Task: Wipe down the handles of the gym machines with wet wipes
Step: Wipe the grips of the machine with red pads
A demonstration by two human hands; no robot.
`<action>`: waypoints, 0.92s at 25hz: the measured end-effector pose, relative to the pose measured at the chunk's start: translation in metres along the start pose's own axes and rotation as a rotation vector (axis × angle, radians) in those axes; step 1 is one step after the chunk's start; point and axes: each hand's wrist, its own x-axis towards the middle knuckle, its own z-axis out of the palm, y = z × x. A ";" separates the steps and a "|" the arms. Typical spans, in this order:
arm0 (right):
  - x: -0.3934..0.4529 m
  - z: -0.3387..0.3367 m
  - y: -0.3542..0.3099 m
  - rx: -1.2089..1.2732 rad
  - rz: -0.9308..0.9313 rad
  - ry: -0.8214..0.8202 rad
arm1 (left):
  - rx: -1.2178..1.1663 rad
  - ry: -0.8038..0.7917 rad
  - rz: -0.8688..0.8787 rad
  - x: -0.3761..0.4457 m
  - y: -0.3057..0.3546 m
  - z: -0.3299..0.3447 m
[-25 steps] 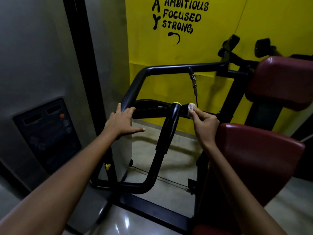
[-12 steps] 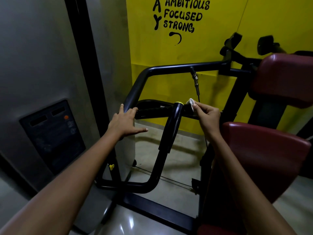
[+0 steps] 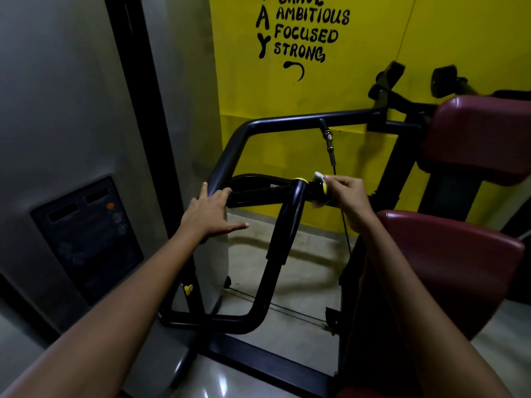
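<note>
Steadily bracing | left hand (image 3: 211, 212) rests flat, fingers apart, on black frame bar (image 3: 230, 156) | right hand (image 3: 346, 195) pinches wet wipe (image 3: 319, 177) around yellow-capped handle (image 3: 316, 189) end, scrubbing where palms go.

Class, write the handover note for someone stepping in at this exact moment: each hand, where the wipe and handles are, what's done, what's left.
Left hand: open, fingers resting on the machine's black frame bar.
Right hand: pinches the white wet wipe against the yellow-capped end of the horizontal handle.
Done: wiping is under way at that end only; how much is clean cannot be told.
Left: the rest of this grip, the upright handle, and the other machines.
</note>
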 end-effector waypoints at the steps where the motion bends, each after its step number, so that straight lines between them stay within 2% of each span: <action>1: -0.004 -0.002 0.003 0.190 0.126 -0.009 | 0.007 0.001 0.001 0.000 0.000 0.001; 3: -0.014 0.002 0.014 0.440 0.228 0.044 | 0.015 0.001 0.006 0.000 0.000 0.001; 4: -0.022 0.007 0.020 0.474 0.204 0.099 | 0.012 -0.001 0.005 0.001 -0.001 0.001; 5: -0.029 0.012 0.027 0.420 0.128 0.174 | 0.007 -0.002 0.004 0.001 -0.001 0.001; 7: -0.036 0.018 0.038 0.130 -0.133 0.308 | -0.001 0.002 0.004 0.001 0.000 0.001; 9: -0.033 0.015 0.045 -0.138 -0.422 0.301 | -0.012 0.008 0.005 0.000 0.001 -0.001; 11: -0.019 0.007 0.043 -0.377 -0.650 0.188 | -0.017 0.006 0.003 0.000 0.001 -0.001; 13: -0.004 0.003 0.027 -0.560 -0.721 -0.003 | -0.012 0.003 0.005 0.000 0.001 0.000; 14: 0.003 0.000 0.012 -0.610 -0.642 -0.108 | -0.007 0.002 0.006 0.000 0.001 0.000; 17: 0.029 -0.002 -0.032 -0.734 -0.232 -0.447 | -0.012 0.003 0.002 -0.001 0.002 -0.001; 19: 0.049 0.000 -0.046 -0.823 -0.152 -0.609 | -0.013 0.001 -0.003 -0.001 0.001 -0.002; 23: 0.078 0.029 -0.051 -0.858 -0.119 -0.915 | -0.010 -0.005 0.003 0.001 -0.001 0.002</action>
